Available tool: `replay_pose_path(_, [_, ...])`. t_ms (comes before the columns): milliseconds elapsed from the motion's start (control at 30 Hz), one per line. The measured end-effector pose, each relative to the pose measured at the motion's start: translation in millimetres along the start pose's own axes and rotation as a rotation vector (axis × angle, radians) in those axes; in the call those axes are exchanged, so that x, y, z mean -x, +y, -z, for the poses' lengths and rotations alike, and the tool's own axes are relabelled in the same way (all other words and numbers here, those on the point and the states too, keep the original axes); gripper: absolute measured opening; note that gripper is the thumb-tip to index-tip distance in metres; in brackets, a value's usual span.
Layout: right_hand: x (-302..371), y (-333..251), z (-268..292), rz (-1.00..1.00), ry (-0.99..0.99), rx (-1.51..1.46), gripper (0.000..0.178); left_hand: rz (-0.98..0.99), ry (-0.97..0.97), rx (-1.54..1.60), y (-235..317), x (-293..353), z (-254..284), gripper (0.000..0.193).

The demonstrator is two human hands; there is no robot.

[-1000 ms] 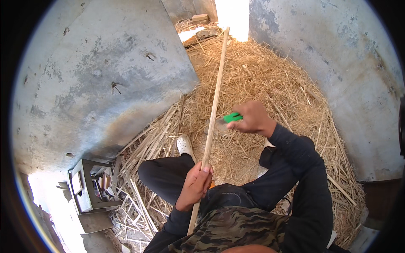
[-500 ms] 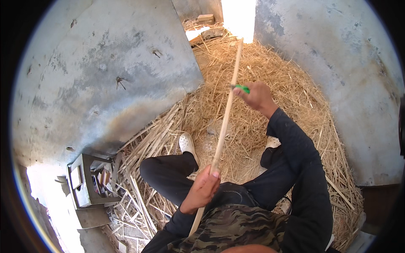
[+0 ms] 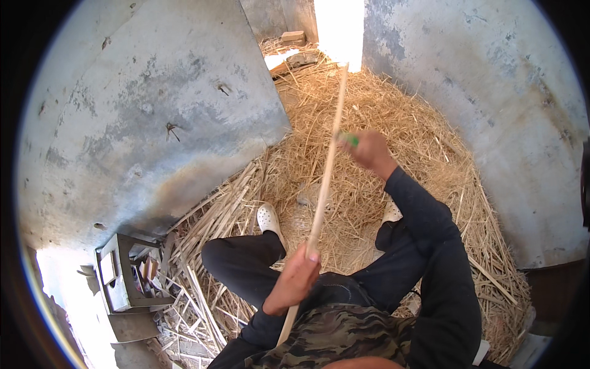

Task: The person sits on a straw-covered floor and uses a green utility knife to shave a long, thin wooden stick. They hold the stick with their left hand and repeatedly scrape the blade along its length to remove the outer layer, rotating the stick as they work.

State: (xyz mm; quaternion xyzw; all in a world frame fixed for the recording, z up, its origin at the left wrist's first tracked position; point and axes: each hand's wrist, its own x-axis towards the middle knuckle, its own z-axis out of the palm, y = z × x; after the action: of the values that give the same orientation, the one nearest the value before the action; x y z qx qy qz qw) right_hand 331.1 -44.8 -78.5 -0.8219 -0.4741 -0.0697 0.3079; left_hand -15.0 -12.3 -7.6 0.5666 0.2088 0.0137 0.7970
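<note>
A long, pale wooden stick [image 3: 324, 190] runs from beside my waist up and away toward the bright doorway. Low on it, over my lap, my left hand [image 3: 295, 281] is wrapped round the stick, thumb along the top. Farther out, my right hand [image 3: 372, 151] is closed on a small green-handled knife [image 3: 350, 139], its dark front end against the right side of the stick. Motion blurs that hand and the knife, so the blade's shape does not show clearly.
Straw-like shavings [image 3: 381, 111] cover the floor ahead. Split strips [image 3: 206, 227] pile up at the left, beside an open-fronted box [image 3: 127, 298] with things in it. Grey worn walls [image 3: 153, 92] stand on both sides. My light clog [image 3: 268, 218] is at the left.
My right hand has come slightly nearer along the stick with the knife. The left hand keeps its hold, and the whole view has shifted a little.
</note>
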Motion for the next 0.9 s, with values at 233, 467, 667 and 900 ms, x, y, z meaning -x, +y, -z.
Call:
replay_pose_path(233, [31,-30,1,0.159,-0.038,-0.144,0.071,0.062,0.012,0.037,-4,11,5,0.024])
replay_pose_path(467, [5,4,12,0.020,0.013,-0.085,0.077,0.011,0.014,-0.108,6,21,-8,0.024])
replay_pose_path(667, [26,-32,11,0.213,-0.004,-0.094,0.082,0.006,0.039,-0.053,0,22,-5,0.026])
replay_pose_path(900, [-24,51,34,-0.046,0.138,0.018,0.077,0.040,-0.066,-0.063,-4,38,-9,0.026])
